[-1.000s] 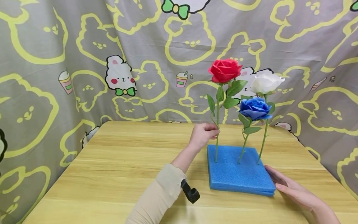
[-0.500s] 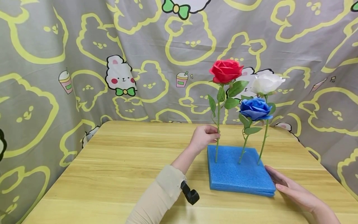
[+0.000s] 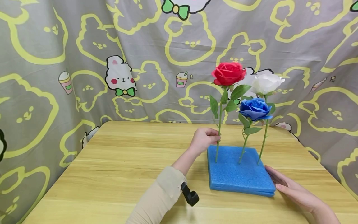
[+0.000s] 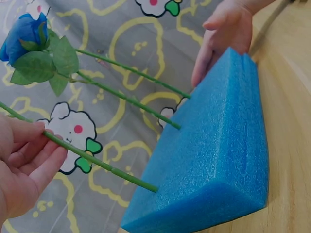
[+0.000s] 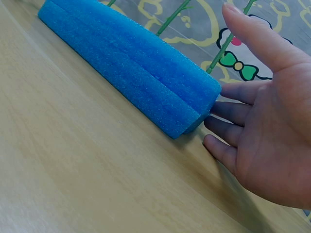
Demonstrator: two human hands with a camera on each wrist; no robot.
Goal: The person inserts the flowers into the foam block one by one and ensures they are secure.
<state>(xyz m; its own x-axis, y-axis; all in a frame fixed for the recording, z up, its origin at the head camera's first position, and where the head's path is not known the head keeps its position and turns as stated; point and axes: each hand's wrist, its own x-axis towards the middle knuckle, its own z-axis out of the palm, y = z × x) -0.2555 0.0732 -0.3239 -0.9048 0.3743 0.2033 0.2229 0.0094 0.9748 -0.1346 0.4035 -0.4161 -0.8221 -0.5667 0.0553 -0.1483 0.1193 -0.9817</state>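
Three artificial roses stand in a blue foam block (image 3: 237,180): a red rose (image 3: 228,74) at its left, a blue rose (image 3: 255,109) in the middle, and a white rose (image 3: 267,83) at the right. My left hand (image 3: 203,140) pinches the red rose's green stem (image 4: 97,161) between thumb and fingers, above the foam; the stem leans slightly right. Beside the block's right side is my right hand (image 3: 293,189), its fingers extended and touching the foam edge, as the right wrist view shows. In the left wrist view the red bloom is out of sight.
The block rests on the right half of a wooden table (image 3: 126,168). Behind and at both sides hangs a grey curtain (image 3: 148,40) with yellow cartoon outlines. A black wrist mount (image 3: 190,194) sticks out from the left sleeve (image 3: 162,193).
The red rose has tilted a little to the right and its bloom sits slightly lower. My left hand has moved slightly down with the stem. My right hand and the foam block have stayed put.
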